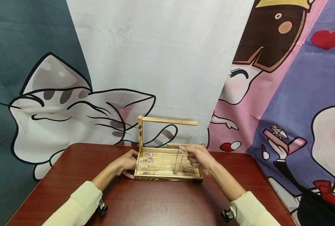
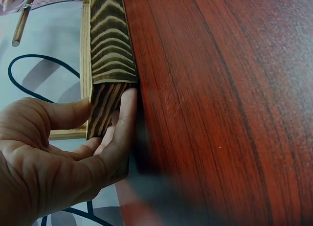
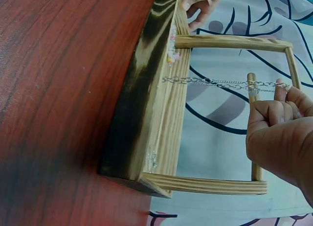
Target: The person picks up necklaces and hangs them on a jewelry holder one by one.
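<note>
A wooden jewelry stand (image 1: pixel 164 178) with a shallow tray base stands on the table. My left hand (image 1: pixel 127 163) grips the left end of its base; in the left wrist view the thumb lies on the side and the fingers (image 2: pixel 128 106) reach under the corner. Between thumb and fingertips my right hand (image 1: pixel 199 157) pinches a silver chain necklace (image 3: pixel 215 82), which hangs down over the tray near the shorter bar (image 3: pixel 253 89). Colorful beaded bracelets (image 1: pixel 147 160) lie at the tray's left, with a small chain heap (image 1: pixel 147 173) at its front left.
The stand's tall post carries a long horizontal bar (image 1: pixel 170 121) above the tray. More fine jewelry (image 3: pixel 152 159) lies at the tray's right end. The red-brown table (image 1: pixel 167 201) ends behind the stand at a printed cartoon curtain (image 1: pixel 156 62).
</note>
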Demonstrator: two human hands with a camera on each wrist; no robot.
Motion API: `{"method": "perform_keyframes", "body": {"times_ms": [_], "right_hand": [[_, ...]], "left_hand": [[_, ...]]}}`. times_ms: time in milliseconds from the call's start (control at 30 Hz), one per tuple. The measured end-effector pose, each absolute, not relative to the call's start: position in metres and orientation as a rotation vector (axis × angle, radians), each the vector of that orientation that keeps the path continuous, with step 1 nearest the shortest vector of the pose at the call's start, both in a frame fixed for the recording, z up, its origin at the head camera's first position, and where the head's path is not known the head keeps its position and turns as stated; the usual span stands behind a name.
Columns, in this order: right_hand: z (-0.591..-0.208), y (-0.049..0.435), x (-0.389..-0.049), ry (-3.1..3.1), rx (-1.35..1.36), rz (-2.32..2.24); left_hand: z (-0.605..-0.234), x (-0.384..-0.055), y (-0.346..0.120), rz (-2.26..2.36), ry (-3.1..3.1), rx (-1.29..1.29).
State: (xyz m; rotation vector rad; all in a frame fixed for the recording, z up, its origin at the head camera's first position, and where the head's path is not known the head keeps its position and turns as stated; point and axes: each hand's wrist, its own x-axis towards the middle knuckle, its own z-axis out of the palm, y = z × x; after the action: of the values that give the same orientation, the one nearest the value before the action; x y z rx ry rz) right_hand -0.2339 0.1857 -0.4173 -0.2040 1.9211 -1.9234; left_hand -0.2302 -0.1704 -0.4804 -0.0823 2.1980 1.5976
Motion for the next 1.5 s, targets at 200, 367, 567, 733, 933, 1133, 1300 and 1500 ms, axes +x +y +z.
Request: {"method": "perform_keyframes", "body": {"times_ms": [200, 367, 567, 733, 933, 1133, 1300, 1500], "right_hand": [[-0.409, 0.188, -0.234, 1.942, -0.166, -1.917], [-0.403, 0.19, -0.236, 1.962, -0.184, -1.931], [-0.395, 0.192, -0.238, 1.916, -0.193, -2.021], [-0.384, 0.193, -0.239, 1.913, -0.177, -2.051], [-0.374, 0.194, -0.239, 1.942, -0.178, -2.059], [-0.364, 0.197, -0.24, 1.968, -0.213, -2.064], [-0.354, 0.201, -0.242, 1.989, -0.215, -2.083], [-0.34, 0.206, -0.243, 2.02, -0.223, -2.094]], "left_hand": [[-0.48, -0.23, -0.17, 1.602, 2.196, -0.086], [-0.48, -0.23, -0.171, 1.618, 2.184, -0.084], [-0.48, -0.23, -0.171, 1.621, 2.174, -0.075], [-0.479, -0.23, -0.171, 1.607, 2.186, -0.068], [-0.479, -0.23, -0.173, 1.602, 2.187, -0.064], [-0.482, -0.23, -0.175, 1.596, 2.191, -0.069], [-0.482, -0.23, -0.175, 1.597, 2.188, -0.061], [-0.481, -0.231, -0.173, 1.603, 2.199, -0.06]]}}
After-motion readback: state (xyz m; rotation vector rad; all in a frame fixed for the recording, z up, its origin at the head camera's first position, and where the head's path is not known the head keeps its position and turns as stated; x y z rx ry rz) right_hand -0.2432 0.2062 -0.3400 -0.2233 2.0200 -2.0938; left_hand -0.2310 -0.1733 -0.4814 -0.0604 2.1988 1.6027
